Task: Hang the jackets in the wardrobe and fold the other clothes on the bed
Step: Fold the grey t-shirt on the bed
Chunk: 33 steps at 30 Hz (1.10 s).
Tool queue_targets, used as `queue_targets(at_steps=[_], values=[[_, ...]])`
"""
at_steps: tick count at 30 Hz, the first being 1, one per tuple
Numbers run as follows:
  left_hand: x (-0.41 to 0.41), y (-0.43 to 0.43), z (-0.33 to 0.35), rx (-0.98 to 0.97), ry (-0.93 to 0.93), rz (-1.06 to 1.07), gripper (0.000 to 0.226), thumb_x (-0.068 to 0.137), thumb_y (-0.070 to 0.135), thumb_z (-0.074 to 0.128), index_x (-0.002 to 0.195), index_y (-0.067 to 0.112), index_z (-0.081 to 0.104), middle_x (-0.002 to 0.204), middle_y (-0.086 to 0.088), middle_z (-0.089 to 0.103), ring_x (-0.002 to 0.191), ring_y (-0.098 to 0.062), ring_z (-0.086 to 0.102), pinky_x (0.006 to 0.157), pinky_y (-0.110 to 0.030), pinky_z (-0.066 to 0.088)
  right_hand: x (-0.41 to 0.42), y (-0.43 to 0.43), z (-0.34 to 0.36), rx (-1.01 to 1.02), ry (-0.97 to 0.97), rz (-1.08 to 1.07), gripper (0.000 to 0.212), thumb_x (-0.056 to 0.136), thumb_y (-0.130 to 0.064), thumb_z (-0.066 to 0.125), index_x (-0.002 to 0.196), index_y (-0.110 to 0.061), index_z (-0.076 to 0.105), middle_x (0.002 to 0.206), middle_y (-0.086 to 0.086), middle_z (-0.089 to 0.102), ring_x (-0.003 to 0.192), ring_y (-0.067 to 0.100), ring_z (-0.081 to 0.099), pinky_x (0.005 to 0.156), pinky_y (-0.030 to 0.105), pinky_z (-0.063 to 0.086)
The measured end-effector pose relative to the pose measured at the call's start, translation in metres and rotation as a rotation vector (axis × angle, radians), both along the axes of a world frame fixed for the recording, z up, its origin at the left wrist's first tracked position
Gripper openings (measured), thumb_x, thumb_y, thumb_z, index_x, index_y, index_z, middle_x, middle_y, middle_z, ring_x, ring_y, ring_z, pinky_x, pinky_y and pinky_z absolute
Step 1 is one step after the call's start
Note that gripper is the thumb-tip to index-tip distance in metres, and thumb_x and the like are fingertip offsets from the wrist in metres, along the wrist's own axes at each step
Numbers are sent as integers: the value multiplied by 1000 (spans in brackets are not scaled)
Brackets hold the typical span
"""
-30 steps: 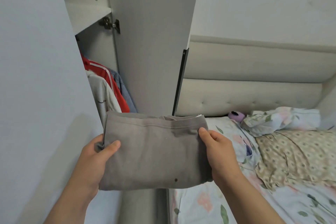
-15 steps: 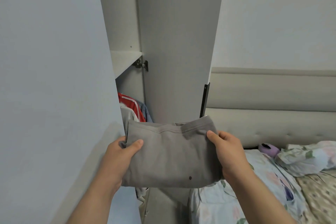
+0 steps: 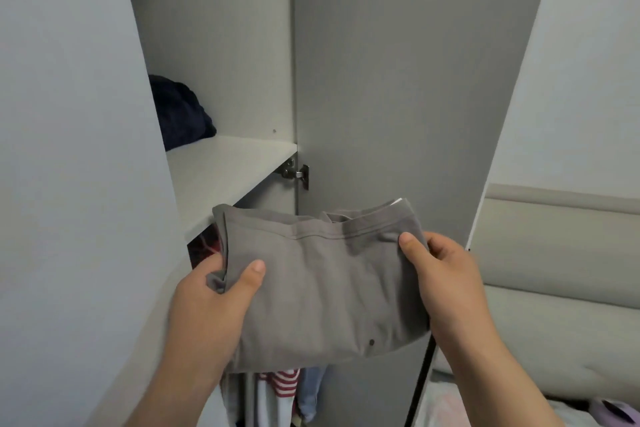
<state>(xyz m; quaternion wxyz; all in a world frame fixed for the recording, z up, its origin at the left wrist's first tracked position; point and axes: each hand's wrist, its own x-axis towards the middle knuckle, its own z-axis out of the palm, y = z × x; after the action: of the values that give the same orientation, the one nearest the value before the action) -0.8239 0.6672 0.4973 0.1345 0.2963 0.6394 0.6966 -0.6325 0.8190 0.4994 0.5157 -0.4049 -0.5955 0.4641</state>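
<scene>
Wardrobe: the grey wardrobe (image 3: 221, 45) fills the middle and left of the view. It stands open.
Door: its tall grey door (image 3: 398, 80) is swung out on the right side.
Headboard: a soft pale headboard (image 3: 561, 288) is on the far right, past the door's edge.
Grey cloth: a folded grey cloth (image 3: 322, 295) is held up in the air in front of the open wardrobe, not on the bed. A stitched band runs along its top.
Shelf: a white shelf (image 3: 225, 173) sits inside the wardrobe. The cloth's top left corner covers a bit of its front edge.
Bed: only a small, blurry bit of the bed (image 3: 446, 406) shows at the bottom right.
Left hand: the left hand (image 3: 211, 308) grips the cloth's left side, thumb on top and fingers hidden under it.
Right hand: the right hand (image 3: 446, 281) grips the cloth's right side, thumb on top near the corner and fingers curled behind.
Dark blue clothes: a heap of dark blue clothes (image 3: 180, 114) lies on the shelf at the back left.
Hanging clothes: below the cloth hang some hanging clothes (image 3: 284, 381), one with red and white stripes and a pale blue one beside it.
Hinge: a metal hinge (image 3: 294, 172) joins door and wardrobe just under the shelf's right end.
Dot: a tiny dark dot (image 3: 371, 342) sits near the cloth's bottom right.
</scene>
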Motion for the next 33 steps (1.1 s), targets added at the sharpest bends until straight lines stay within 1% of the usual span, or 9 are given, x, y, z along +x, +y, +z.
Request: queue_targets(at_steps=[5,9,13,16,21,23,25,28,33], values=[[-3,40,30,72,107,93,19,84,23,75,80,41,70,73,8,72,68,-9,67,68,-35,54,-19,55,31,106,62,38,13,91,-29,68,81,-30,76,75,-4,75,66,8,62,65,34,48],[-2,57,48,154,152,186,12,72,42,83,71,43,71,66,18,70,62,4,63,55,-8,47,-39,81,51,154,121,74,14,92,-27,67,81,-27,76,76,-1,75,67,10,61,66,34,48],[-6,64,61,131,180,290,25,74,44,74,69,65,61,69,28,66,67,10,61,56,-8,45,-58,91,63,154,169,129,15,92,-22,67,81,-24,77,80,5,76,68,12,62,67,34,48],[-9,66,64,102,200,371,21,75,53,75,69,65,59,71,35,62,70,15,57,58,2,38,-73,95,69,185,169,154,17,92,-20,66,79,-23,77,79,6,75,68,11,60,68,34,48],[-22,73,65,106,177,447,21,84,26,72,83,44,59,76,30,65,74,1,57,59,-14,39,-105,105,80,338,127,162,20,94,-20,63,81,-30,74,69,-7,71,62,2,55,58,24,46],[-24,77,73,114,166,497,16,85,25,69,90,39,61,74,20,66,74,-6,57,62,-21,38,-124,110,90,384,132,188,21,93,-18,63,82,-33,73,68,-12,70,60,-2,54,56,19,44],[-27,83,82,123,165,549,17,87,25,66,100,34,60,82,25,60,79,-14,53,67,-30,35,-145,118,102,415,141,208,21,92,-17,63,79,-30,73,66,-16,69,58,-5,52,56,18,43],[-37,96,96,135,167,619,15,90,24,61,105,29,59,85,22,57,83,-13,50,74,-32,33,-178,132,123,441,173,251,24,92,-17,64,68,-21,70,60,-18,64,54,-7,47,51,14,39],[-64,111,106,123,105,796,28,93,24,60,121,18,58,106,-3,62,94,-22,50,81,-34,35,-232,149,132,409,226,377,24,93,-17,62,71,-10,68,55,-16,54,53,-5,40,49,17,35]])
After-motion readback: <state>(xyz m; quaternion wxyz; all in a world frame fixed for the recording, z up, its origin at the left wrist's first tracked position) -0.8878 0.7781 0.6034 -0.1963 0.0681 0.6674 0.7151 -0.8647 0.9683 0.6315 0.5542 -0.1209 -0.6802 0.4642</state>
